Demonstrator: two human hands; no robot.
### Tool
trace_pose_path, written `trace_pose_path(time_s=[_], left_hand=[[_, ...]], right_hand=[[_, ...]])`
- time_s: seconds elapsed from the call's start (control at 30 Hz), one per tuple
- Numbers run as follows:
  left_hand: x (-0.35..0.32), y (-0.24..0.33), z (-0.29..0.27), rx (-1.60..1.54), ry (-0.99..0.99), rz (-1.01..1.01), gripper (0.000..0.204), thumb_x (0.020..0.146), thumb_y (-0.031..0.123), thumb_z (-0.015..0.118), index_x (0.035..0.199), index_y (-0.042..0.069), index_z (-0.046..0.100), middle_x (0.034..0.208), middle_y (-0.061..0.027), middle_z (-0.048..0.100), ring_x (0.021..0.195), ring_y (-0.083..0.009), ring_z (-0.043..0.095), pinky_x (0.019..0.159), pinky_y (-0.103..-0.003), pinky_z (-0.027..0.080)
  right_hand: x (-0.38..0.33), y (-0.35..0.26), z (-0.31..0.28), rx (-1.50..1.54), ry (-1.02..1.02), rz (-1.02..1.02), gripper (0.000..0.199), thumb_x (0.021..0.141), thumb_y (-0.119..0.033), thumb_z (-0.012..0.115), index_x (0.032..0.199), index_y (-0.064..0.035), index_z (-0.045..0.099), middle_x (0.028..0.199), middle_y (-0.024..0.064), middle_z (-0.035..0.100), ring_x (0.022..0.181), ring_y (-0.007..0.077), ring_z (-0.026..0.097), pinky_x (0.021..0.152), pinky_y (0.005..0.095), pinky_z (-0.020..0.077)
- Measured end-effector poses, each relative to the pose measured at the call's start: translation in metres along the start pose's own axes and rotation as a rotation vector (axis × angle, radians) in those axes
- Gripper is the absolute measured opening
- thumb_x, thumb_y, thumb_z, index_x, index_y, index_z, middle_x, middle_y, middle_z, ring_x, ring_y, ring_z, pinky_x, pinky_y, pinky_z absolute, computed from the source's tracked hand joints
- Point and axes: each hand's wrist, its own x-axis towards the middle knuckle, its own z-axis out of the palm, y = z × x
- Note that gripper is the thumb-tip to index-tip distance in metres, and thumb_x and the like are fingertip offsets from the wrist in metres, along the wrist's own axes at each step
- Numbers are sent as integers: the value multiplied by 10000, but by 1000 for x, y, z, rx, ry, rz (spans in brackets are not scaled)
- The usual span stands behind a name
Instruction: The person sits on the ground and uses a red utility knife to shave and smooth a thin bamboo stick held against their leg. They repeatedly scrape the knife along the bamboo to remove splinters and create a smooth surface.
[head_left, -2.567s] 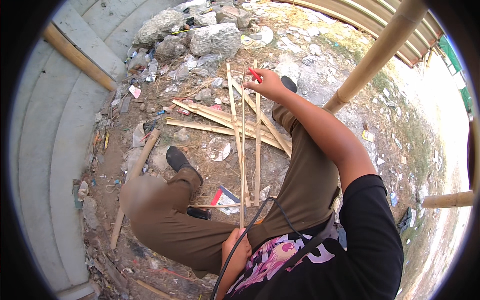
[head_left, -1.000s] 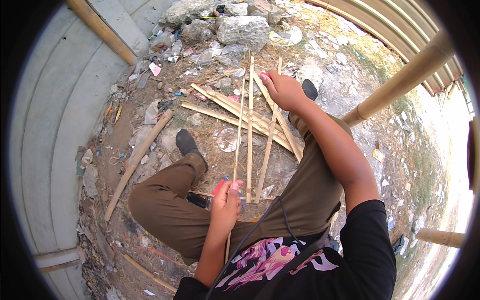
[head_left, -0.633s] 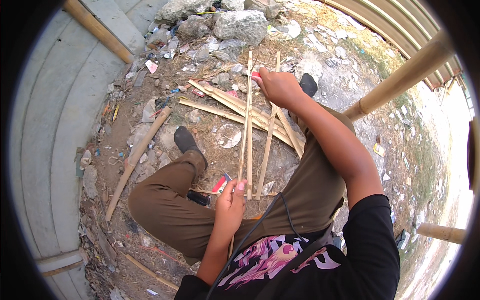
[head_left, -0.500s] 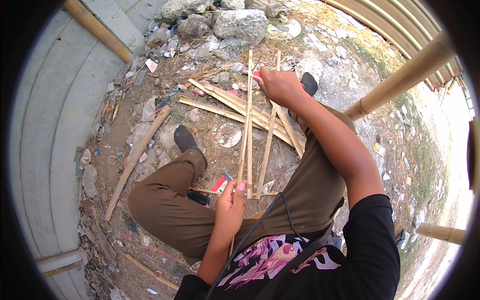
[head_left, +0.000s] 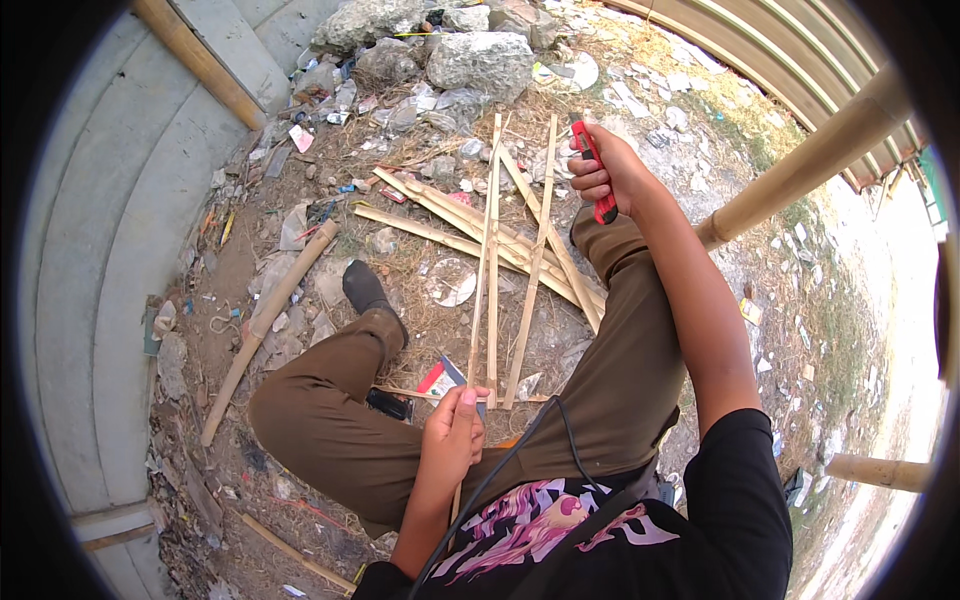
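Your left hand (head_left: 455, 437) pinches thin strip (head_left: 477, 322); right hand (head_left: 618, 172) grips red cutter (head_left: 586, 145) (well apart). Brace firmly; angle the blade (head_left: 574, 118) away from your leg (head_left: 625, 350).

Black printed T-shirt (head_left: 700, 530), brown trousers (head_left: 620, 380)

The left hand (head_left: 453, 434) is curled, the right hand (head_left: 612, 172) clenched farther forward on an outstretched arm (head_left: 702, 298).
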Motion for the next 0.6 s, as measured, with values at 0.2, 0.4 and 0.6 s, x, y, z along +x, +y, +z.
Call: trace_pose_path(time_s=[0.2, 0.4, 0.6], left_hand=[[2, -2, 2, 22, -35, 31, 353, 1136, 380, 518, 1261, 63, 609, 660, 77, 366, 497, -6, 308, 427, -214, 233], [1, -4, 3, 54, -16, 81, 359, 1132, 373, 534, 1265, 50, 617, 642, 84, 367, 494, -7, 317, 434, -219, 244], [7, -20, -1, 112, 26, 79, 364, 1127, 347, 554, 1296, 36, 637, 640, 85, 417, 503, -10, 364, 454, -220, 272]], right_hand=[[17, 33, 29, -654, 117, -377, 276, 1142, -332, 465, 1007, -111, 562, 766, -24, 569, 553, 58, 486, 474, 247, 404], [25, 37, 24, -1089, 111, -493, 380, 1098, -314, 533, 956, -9, 710, 706, 109, 639, 647, 193, 608, 652, 384, 502], [33, 47, 16, -1345, 134, -620, 382, 1062, -327, 565, 955, 6, 717, 708, 157, 635, 671, 275, 610, 711, 436, 513]])
